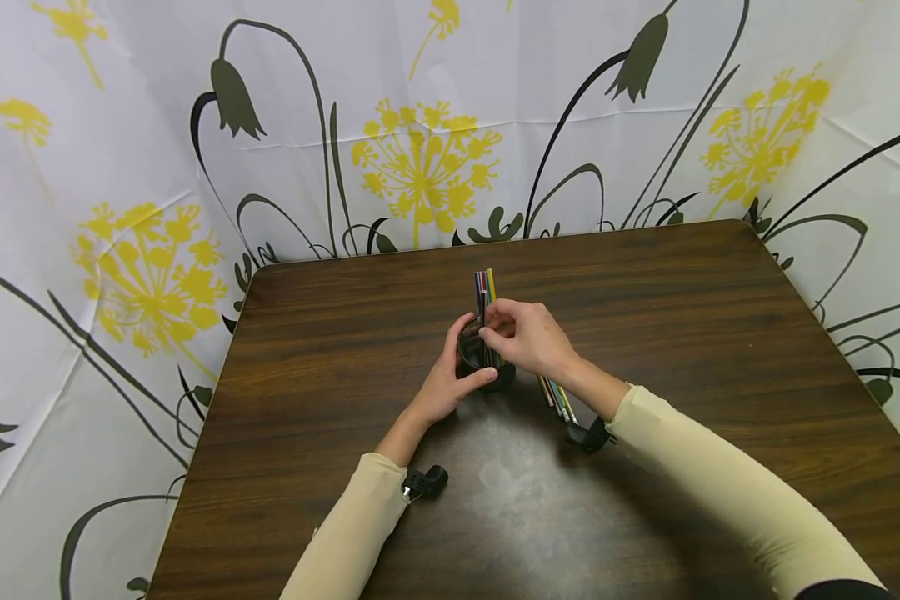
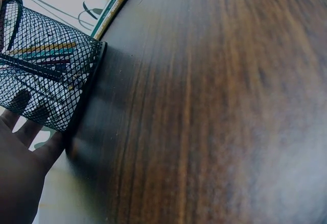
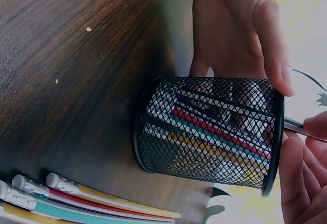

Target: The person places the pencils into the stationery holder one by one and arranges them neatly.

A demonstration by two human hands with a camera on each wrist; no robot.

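Observation:
My left hand (image 1: 444, 385) holds the black mesh pencil cup (image 3: 214, 129) around its side, thumb near the rim. The cup stands upright on the table with several coloured pencils inside, red, green and yellow ones showing through the mesh in the right wrist view. My right hand (image 1: 534, 337) is over the cup's mouth, pinching a dark pencil (image 3: 293, 126) that reaches down into the cup. Other pencil ends (image 1: 491, 279) stick up behind the fingers. Beside the cup, under my right forearm, several striped pencils (image 1: 557, 398) with white erasers lie on the table.
The brown wood-grain table (image 1: 330, 350) ends at a back edge against a white curtain (image 1: 292, 167) with yellow and grey flowers. A black wrist camera (image 1: 425, 482) hangs by my left sleeve, another (image 1: 589, 435) by my right.

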